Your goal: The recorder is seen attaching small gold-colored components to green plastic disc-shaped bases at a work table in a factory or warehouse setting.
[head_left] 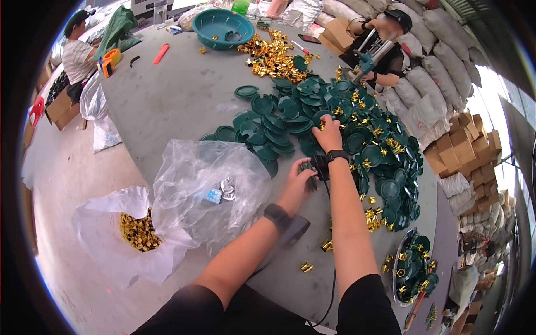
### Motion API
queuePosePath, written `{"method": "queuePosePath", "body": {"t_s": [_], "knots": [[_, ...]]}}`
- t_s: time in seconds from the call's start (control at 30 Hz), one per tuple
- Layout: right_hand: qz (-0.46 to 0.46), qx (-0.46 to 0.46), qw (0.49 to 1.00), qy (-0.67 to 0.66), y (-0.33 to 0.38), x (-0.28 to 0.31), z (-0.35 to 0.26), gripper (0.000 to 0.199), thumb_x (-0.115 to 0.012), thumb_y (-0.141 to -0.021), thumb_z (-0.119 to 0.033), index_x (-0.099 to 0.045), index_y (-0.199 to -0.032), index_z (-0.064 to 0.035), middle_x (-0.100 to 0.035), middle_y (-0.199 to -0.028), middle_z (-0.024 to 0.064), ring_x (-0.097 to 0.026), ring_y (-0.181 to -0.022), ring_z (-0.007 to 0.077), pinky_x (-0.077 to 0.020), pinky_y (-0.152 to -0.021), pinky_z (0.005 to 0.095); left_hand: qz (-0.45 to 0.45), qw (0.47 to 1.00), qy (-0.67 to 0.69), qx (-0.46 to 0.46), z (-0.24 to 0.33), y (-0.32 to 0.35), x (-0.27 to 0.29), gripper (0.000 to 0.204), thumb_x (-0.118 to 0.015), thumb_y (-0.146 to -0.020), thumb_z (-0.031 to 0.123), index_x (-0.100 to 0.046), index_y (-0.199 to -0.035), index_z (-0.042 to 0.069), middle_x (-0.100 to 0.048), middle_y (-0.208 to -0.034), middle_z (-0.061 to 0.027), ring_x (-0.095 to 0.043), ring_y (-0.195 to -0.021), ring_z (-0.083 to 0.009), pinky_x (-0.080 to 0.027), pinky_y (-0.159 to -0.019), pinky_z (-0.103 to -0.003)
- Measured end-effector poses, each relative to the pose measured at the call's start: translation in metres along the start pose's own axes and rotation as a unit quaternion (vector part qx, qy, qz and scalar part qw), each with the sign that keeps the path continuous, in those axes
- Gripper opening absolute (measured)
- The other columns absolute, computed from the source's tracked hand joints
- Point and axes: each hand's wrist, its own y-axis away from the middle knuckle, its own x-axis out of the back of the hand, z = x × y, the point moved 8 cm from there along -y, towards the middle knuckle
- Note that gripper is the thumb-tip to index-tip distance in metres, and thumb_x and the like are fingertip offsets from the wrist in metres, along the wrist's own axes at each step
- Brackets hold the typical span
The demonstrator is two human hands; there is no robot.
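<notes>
So the right hand (pixel 328 134) is the one stretched out furthest, fingers curled down onto the heap of dark green round lids (pixel 357 139) mid-table, toward its far edge. Left hand (pixel 298 181) sits nearer the near edge, closed around a small dark tool (pixel 319 166) tucked under the right wrist. Lids have no long axis, just flat discs.

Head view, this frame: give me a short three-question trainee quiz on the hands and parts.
1. True or false: the right hand reaches into the pile of dark green discs.
2. What lies in the open clear bag at the table's left edge? A) green discs B) small gold pieces C) tape
3. What does the left hand rest on?

Key: 1 true. 2 B, gold pieces. 3 A small dark object, too hidden to identify.
</notes>
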Motion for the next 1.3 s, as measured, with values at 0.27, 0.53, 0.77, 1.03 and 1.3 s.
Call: {"method": "queuePosePath", "body": {"t_s": [0.27,0.53,0.77,1.03,1.3], "knots": [[0.062,-0.019,0.98,-0.187,0.004,0.013,0.017,0.023,-0.064,-0.07,-0.013,-0.056,-0.09,-0.0056,-0.062,-0.085,0.0146,-0.061,-0.081,0.033,-0.0471,-0.074,0.0351,0.027,0.999,0.034,0.018,-0.004,-0.011,0.002,0.037,-0.052,-0.08,0.019,-0.043,-0.116,0.019,-0.05,-0.102,-0.0036,-0.054,-0.086,-0.0174,-0.046,-0.066,-0.038],[0.048,0.009,0.974,-0.219,0.083,0.132,0.046,0.025,-0.067,-0.074,-0.013,-0.058,-0.096,-0.0065,-0.06,-0.077,0.0039,-0.056,-0.068,0.0116,-0.0456,-0.063,0.0262,0.019,1.0,-0.002,0.014,-0.002,-0.01,0.005,0.038,-0.051,-0.081,0.019,-0.043,-0.117,0.02,-0.05,-0.104,-0.0041,-0.055,-0.088,-0.0184,-0.047,-0.068,-0.037],[0.09,-0.136,0.975,-0.15,0.098,0.227,0.139,0.028,-0.066,-0.078,-0.016,-0.056,-0.103,-0.009,-0.053,-0.058,0.0012,-0.048,-0.044,0.0085,-0.0366,-0.039,0.0226,0.0,1.0,-0.025,-0.017,0.001,-0.009,-0.006,0.039,-0.049,-0.082,0.016,-0.041,-0.121,0.016,-0.049,-0.105,-0.006,-0.054,-0.087,-0.0186,-0.048,-0.069,-0.035],[0.166,-0.061,0.982,0.06,-0.03,0.236,0.183,0.042,-0.067,-0.073,-0.023,-0.058,-0.111,-0.0063,-0.064,-0.089,0.0129,-0.062,-0.057,0.0209,-0.0487,-0.055,0.0323,-0.024,0.999,-0.041,-0.009,-0.007,-0.005,-0.012,0.042,-0.049,-0.081,0.011,-0.04,-0.122,0.016,-0.047,-0.105,-0.0054,-0.053,-0.09,-0.0189,-0.047,-0.071,-0.034],[0.158,-0.114,0.975,-0.111,-0.045,0.2,0.192,0.03,-0.058,-0.078,-0.015,-0.063,-0.107,-0.0069,-0.066,-0.077,0.0101,-0.062,-0.062,0.0157,-0.0477,-0.062,0.0285,-0.037,0.997,-0.06,-0.024,-0.004,-0.006,-0.01,0.041,-0.049,-0.081,0.008,-0.041,-0.121,0.015,-0.047,-0.105,-0.0052,-0.052,-0.091,-0.0183,-0.046,-0.073,-0.034]]}}
